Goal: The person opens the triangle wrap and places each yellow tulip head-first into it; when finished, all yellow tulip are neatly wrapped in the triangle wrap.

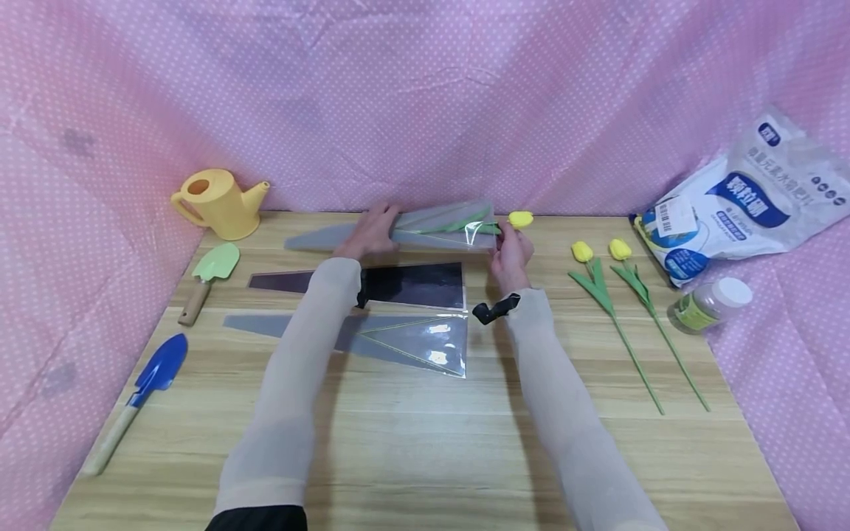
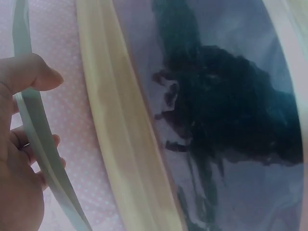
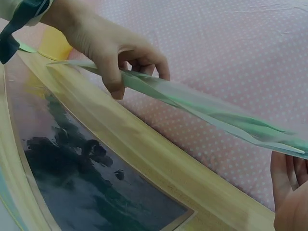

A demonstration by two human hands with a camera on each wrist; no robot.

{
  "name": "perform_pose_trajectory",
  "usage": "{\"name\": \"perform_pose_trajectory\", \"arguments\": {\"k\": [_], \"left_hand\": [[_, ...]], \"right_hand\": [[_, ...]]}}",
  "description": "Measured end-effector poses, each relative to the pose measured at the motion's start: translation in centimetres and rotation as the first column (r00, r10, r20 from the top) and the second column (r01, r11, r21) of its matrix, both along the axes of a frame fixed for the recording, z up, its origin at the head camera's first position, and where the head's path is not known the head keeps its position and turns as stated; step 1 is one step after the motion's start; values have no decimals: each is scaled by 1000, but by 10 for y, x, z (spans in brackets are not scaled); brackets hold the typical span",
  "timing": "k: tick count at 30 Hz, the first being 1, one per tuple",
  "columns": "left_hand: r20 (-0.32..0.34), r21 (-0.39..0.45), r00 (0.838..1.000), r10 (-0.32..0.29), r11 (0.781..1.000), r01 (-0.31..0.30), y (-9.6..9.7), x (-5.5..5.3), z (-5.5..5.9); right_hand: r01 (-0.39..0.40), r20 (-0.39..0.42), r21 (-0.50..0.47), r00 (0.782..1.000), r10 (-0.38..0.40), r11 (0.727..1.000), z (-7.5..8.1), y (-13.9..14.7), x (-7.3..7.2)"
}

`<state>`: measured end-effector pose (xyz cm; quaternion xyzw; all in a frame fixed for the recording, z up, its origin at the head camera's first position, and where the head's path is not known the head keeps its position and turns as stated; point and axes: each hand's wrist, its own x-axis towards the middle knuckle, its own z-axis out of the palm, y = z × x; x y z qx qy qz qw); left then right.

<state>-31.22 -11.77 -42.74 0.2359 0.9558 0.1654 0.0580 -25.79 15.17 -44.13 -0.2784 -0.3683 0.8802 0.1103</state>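
My left hand (image 1: 370, 233) grips a clear, tapered flower sleeve (image 1: 432, 220) around its narrower part, thumb on one side and fingers on the other. The left wrist view shows the sleeve (image 2: 42, 132) edge-on in that hand. A yellow tulip (image 1: 521, 219) lies inside it, with green stem and leaves within the film and its bloom out past the wide end. At that end my right hand (image 1: 512, 254) holds the tulip just below the bloom. In the right wrist view the right hand's fingers (image 3: 280, 175) come up against the sleeve's underside.
On the table, a dark sleeve (image 1: 415, 285) and another clear sleeve (image 1: 405, 343) lie nearer. Two tulips (image 1: 600, 291), a jar (image 1: 709, 304) and a fertilizer bag (image 1: 744, 195) are right. A watering can (image 1: 222, 206), green trowel (image 1: 215, 262) and blue trowel (image 1: 161, 365) are left.
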Motion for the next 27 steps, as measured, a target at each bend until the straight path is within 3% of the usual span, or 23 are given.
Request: {"name": "perform_pose_trajectory", "arguments": {"k": [4,10,13,20,27], "left_hand": [[-12,-8,1000,-1,1000,1,1,0,0],[17,13,1000,8,1000,-8,1,3,-7],[21,29,1000,13,999,-13,1,4,-10],[31,62,999,38,997,-40,1,5,-9],[28,77,999,42,996,-44,-2,4,-10]], "right_hand": [[5,-2,2,1000,-5,1000,-1,1,-1],[5,13,-196,1000,-2,981,1,4,-2],[8,27,-222,1000,-2,975,2,4,-2],[-37,1,-26,999,37,999,3,8,1],[-142,-38,155,988,150,978,14,22,8]]}}
